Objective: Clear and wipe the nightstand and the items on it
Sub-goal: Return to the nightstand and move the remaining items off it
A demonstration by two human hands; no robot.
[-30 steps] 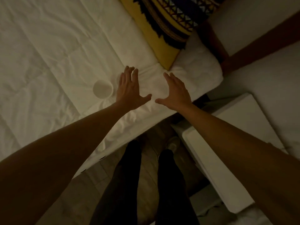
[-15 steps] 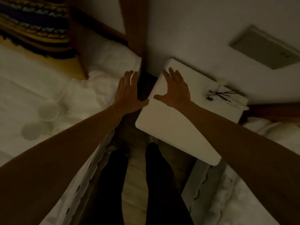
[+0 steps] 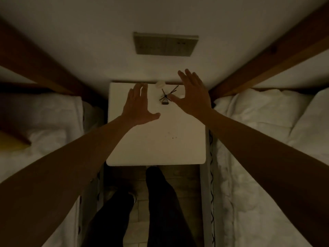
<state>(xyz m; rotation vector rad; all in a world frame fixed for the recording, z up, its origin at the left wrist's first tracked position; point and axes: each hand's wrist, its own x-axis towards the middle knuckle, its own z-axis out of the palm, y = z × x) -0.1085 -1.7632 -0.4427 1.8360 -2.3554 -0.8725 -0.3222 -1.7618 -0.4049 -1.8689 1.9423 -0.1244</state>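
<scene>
The white nightstand [image 3: 156, 143] stands between two beds, seen from above in dim light. Near its back edge sits a small reed diffuser [image 3: 165, 101] with dark sticks fanning out, and a small white object [image 3: 160, 84] lies behind it by the wall. My left hand [image 3: 138, 106] hovers open over the back left of the top, left of the diffuser. To the diffuser's right my right hand [image 3: 193, 94] is held open, fingers spread, holding nothing. A pale thing by the right thumb is partly hidden.
A white bed [image 3: 44, 125] lies on the left and another white bed [image 3: 267, 139] on the right, each with a wooden headboard. A grey socket panel [image 3: 164, 44] is on the wall above the nightstand. My legs stand on the floor in front.
The view has swung from the left bed, with its cups, to face the nightstand squarely. Both open hands moved from over the bed to over the nightstand's back, either side of the diffuser.
</scene>
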